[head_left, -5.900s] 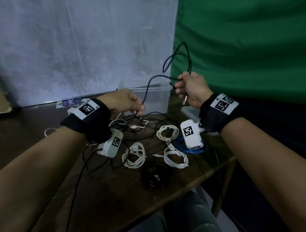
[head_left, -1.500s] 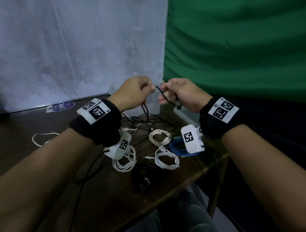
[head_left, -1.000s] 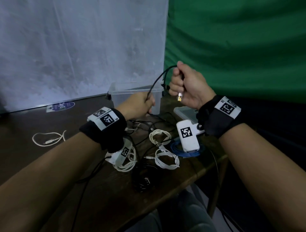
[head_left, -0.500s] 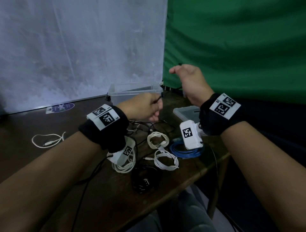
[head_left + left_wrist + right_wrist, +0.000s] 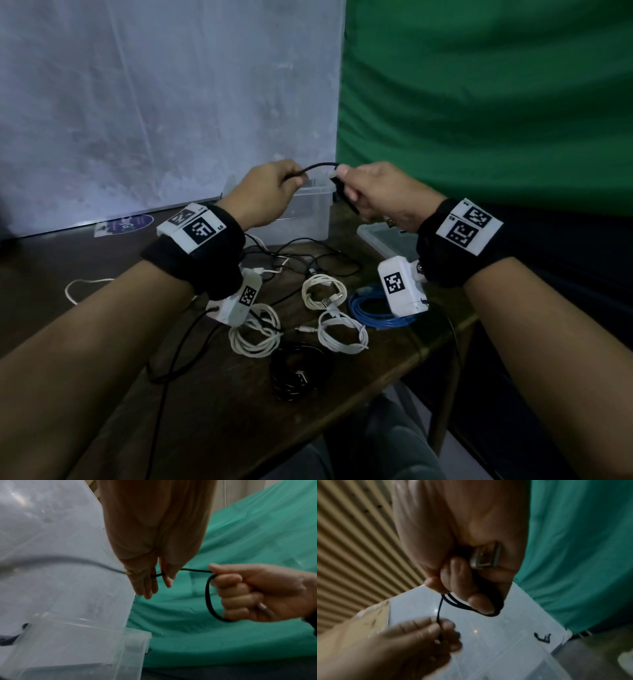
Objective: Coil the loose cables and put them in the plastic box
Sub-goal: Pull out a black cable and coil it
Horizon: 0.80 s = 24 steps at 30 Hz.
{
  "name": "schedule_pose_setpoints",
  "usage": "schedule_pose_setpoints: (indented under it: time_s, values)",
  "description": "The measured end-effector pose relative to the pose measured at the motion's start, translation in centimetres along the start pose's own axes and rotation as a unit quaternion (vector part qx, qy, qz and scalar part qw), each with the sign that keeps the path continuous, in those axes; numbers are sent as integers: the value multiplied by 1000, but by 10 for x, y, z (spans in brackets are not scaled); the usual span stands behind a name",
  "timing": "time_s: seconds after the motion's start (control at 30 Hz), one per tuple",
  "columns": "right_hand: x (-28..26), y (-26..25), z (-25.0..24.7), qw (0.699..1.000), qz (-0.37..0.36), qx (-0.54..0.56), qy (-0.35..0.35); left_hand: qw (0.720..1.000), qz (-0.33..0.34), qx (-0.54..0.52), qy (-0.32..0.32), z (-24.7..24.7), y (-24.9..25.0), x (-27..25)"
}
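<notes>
Both hands are raised above the clear plastic box. My right hand grips small loops of a thin black cable, and its metal USB plug sticks out of the fist. My left hand pinches the same black cable a short span away, so a brief arc joins the two hands. The cable's loose tail drops from my left hand to the tangle on the table. In the left wrist view a loop hangs off the right hand's fingers.
On the dark wooden table lie three coiled white cables, a blue coil and a black coil. A loose white cable lies far left. The box lid sits right of the box, near the table's edge.
My left hand rose from the table to meet my right hand, which dropped slightly. Another stretch of black cable has been drawn up between them.
</notes>
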State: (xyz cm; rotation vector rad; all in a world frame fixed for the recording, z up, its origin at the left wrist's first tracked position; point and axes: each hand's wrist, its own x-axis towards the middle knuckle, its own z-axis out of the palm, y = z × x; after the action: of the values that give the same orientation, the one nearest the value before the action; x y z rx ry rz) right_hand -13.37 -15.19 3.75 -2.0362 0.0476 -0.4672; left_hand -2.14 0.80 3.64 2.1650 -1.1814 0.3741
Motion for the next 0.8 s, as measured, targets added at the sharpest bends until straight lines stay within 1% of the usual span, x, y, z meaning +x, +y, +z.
schedule_pose_setpoints:
  time_s: [0.07, 0.13, 0.2, 0.27, 0.37, 0.4, 0.43, 0.47, 0.53, 0.6, 0.63, 0.7, 0.77, 0.8]
  values:
    - [1, -5, 0, 992, 12, 125, 2, 998, -11, 14, -56, 7, -6, -5]
    - [1, -12, -1, 977, 13, 214, 16, 993, -20, 9, -115, 15, -7, -11]
    - [2, -18, -4, 953, 19, 300, 36, 985, -25, -8, -172, 22, -4, -17]
    - [3, -23, -5, 921, 20, 385, 49, 975, -17, -11, -223, 27, 0, -21]
    - [8, -26, -6, 872, 20, 481, 87, 959, -3, 0, -284, 33, 6, -25]
    - [10, -25, -6, 861, 15, 498, 101, 955, 2, 7, -296, 35, 8, -26]
    - [12, -24, -6, 858, 9, 500, 116, 952, 7, 13, -307, 35, 10, -27]
    - [14, -22, -6, 864, 5, 487, 132, 949, 9, 14, -316, 36, 12, -28]
    - [16, -17, -6, 887, 0, 431, 165, 945, 12, 2, -327, 34, 15, -30]
    - [18, -10, -5, 920, -18, 341, 192, 946, 21, -10, -324, 30, 16, -30]
    - [19, -4, -4, 940, -26, 276, 198, 948, 27, -15, -316, 27, 16, -28]
    - [21, 4, -2, 975, -30, 123, 183, 956, 29, -52, -288, 21, 16, -24]
    - [19, 8, 0, 990, -27, 6, 135, 964, 15, -117, -240, 17, 18, -18]
    - [17, 8, 1, 993, -25, -23, 109, 969, 3, -137, -204, 14, 19, -15]
